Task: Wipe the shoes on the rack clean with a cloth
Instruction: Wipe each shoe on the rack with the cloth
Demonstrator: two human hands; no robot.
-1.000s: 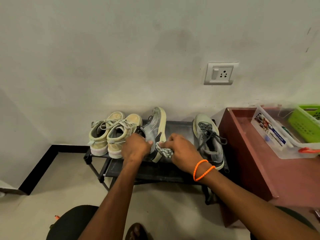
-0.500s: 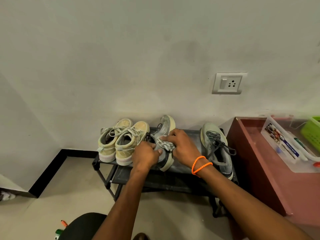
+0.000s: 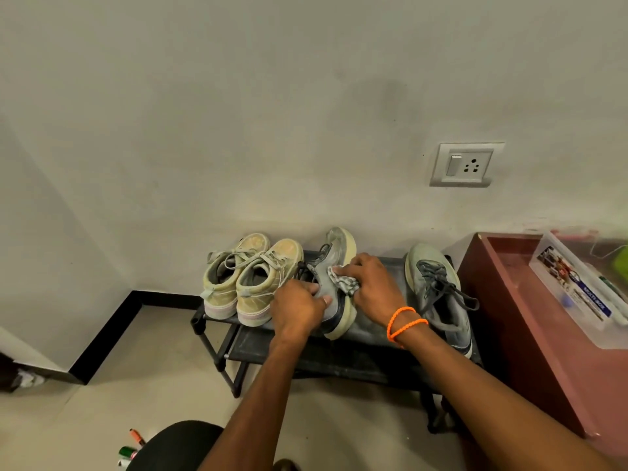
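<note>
The rack (image 3: 356, 338) stands against the wall; on it a pair of shoes (image 3: 251, 280) sits at the left, a tilted shoe (image 3: 334, 266) in the middle, another shoe (image 3: 438, 294) at the right. Right of the rack stands a cabinet (image 3: 530, 334) carrying a box (image 3: 577, 294); a socket (image 3: 464, 164) sits on the wall above.

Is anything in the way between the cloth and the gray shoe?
No. The right hand presses the cloth straight onto the tilted gray shoe, which the left hand holds on the rack.
</note>
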